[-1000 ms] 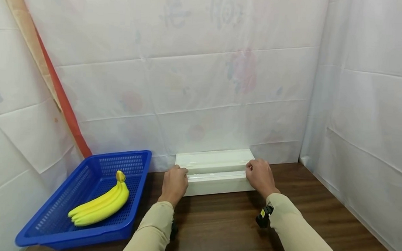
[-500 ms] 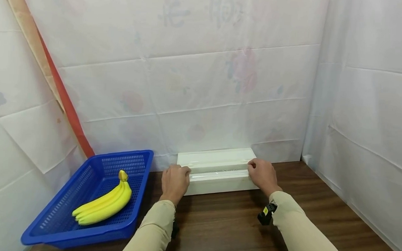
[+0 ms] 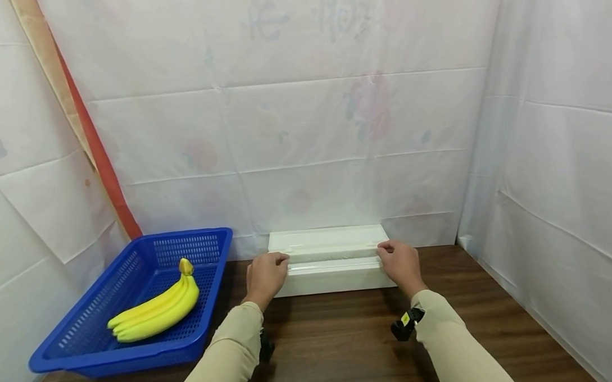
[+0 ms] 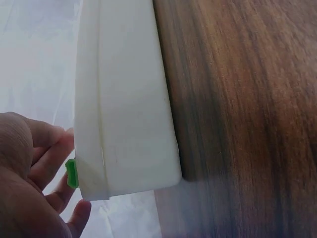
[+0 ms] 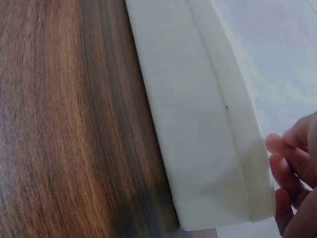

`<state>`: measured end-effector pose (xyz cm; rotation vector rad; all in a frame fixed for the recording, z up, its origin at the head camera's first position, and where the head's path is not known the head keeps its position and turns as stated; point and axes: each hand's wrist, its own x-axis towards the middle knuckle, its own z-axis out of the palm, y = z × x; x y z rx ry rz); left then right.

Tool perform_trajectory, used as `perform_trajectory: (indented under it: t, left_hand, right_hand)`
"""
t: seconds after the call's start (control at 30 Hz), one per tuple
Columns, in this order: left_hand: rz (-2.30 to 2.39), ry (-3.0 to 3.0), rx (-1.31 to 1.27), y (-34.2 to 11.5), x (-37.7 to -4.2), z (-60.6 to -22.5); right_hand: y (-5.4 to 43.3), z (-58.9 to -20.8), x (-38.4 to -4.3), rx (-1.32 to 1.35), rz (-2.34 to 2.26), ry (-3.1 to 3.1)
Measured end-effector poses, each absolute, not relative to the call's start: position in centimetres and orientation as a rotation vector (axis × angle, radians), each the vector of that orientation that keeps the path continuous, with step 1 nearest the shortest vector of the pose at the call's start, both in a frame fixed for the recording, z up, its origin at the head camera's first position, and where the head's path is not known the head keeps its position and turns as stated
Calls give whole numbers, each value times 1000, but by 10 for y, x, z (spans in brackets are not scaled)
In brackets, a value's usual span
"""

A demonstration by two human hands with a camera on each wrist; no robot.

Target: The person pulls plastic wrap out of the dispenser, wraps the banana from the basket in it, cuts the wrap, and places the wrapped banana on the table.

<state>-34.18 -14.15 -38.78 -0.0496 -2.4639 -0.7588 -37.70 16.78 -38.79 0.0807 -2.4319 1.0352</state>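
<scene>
A long white cling film dispenser (image 3: 338, 283) stands against the back wall, with clear cling film (image 3: 328, 265) glinting in the slot along its top. At its left end my left hand (image 3: 266, 277) pinches the film's edge between thumb and forefinger. My right hand (image 3: 400, 267) pinches the edge at the other end. The film between the fingers is too clear to make out in the wrist views. A small green slider (image 4: 72, 173) sticks out by the left fingers, on the dispenser's end. Below the pinching fingers, the other right fingers (image 5: 285, 171) curl close to the dispenser.
To the left, a blue plastic basket (image 3: 216, 300) holds a bunch of yellow bananas (image 3: 160, 309). The dark wooden table (image 3: 331, 343) extends in front of the dispenser. White sheeting (image 3: 308, 129) hangs behind it and on both sides.
Both hands stay at the dispenser's two ends. Their fingertips have shifted slightly and the fingers look a little straighter in their pinch. The basket and bananas have stayed put.
</scene>
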Motion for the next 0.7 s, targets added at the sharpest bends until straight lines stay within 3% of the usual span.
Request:
perform_trajectory:
  t: [0.7]
  left_hand:
    - [-974,-2485,12,-134,-337,-381]
  right_hand:
    - [166,-383,-373,83,1110,-2421]
